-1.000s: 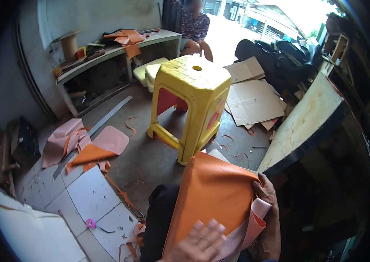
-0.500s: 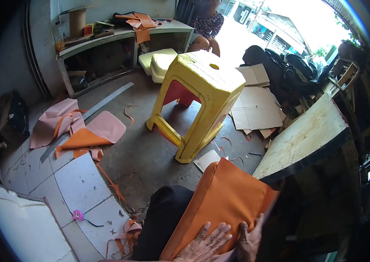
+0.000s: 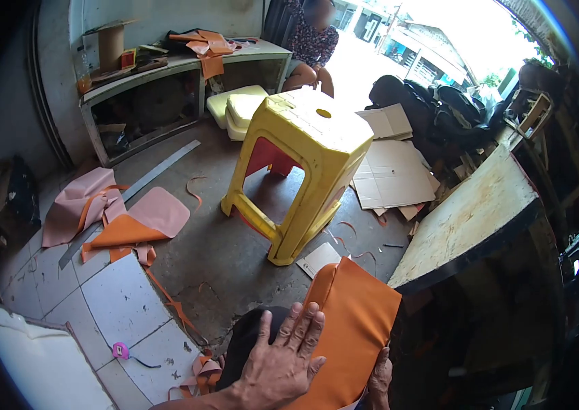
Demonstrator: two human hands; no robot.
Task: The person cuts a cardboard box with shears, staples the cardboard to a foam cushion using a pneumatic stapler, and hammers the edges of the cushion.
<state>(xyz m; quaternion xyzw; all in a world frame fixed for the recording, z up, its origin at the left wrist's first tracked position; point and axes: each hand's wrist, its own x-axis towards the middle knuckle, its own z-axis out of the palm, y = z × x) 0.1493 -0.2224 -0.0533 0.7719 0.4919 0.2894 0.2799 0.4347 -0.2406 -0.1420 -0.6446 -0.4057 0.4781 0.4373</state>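
Note:
An orange cushion point(image 3: 354, 318) with a smooth, leather-like cover and a seam along its left edge lies slanted over my lap. My left hand point(image 3: 279, 359) is over its left side, fingers stretched and apart, palm down, overlapping the seam in this view. At the cushion's lower right edge is my right hand point(image 3: 380, 376), its fingers curled against the side and gripping it. The near end of the cushion runs out of the frame, and my left forearm covers part of it.
A yellow plastic stool point(image 3: 316, 130) stands on the floor ahead. Orange and pink cover pieces point(image 3: 146, 219), a metal ruler point(image 3: 166, 166) and a pink tape measure point(image 3: 120, 350) lie left. Flattened cardboard point(image 3: 392, 178) and a tilted board point(image 3: 467, 212) are right. A person point(image 3: 311, 44) sits at the back.
My left hand has lifted and moved up and left from the cushion's lower middle to its left side. My right hand has slid down its right edge. The view has shifted slightly.

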